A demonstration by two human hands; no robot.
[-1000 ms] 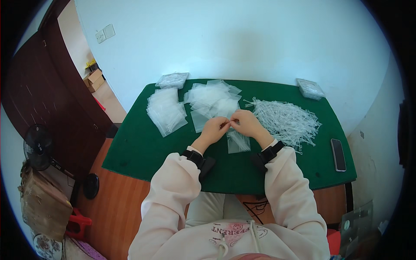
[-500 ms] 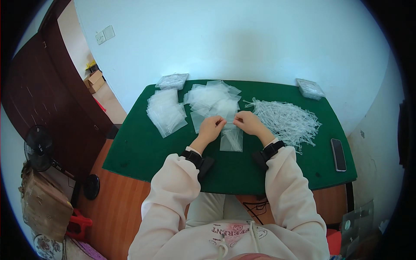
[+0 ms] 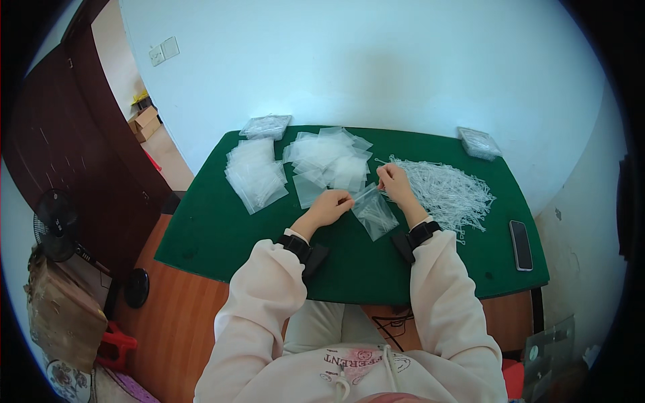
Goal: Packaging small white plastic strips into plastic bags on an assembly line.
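Observation:
Between my hands hangs a clear zip bag [image 3: 376, 219] with several thin clear sticks inside, tilted with its top edge slanting up to the right. My left hand [image 3: 330, 207] pinches the left end of that edge. At the upper right end, my right hand [image 3: 395, 184] is closed on the bag's other corner. Just right of my right hand lies a heap of thin clear plastic sticks [image 3: 453, 195] with small ringed ends. Beyond my left hand spreads a loose pile of flat clear bags [image 3: 329, 158].
A second bag pile [image 3: 255, 174] lies on the left of the green-covered table [image 3: 208, 235]. Packed clear bundles stand at the back left [image 3: 266, 127] and back right [image 3: 480, 142]. A phone [image 3: 521, 245] lies near the right edge. A white wall [image 3: 430, 67] rises behind.
The bag has tilted from level to slanted. My right hand has moved up and to the right, while my left hand has dropped slightly.

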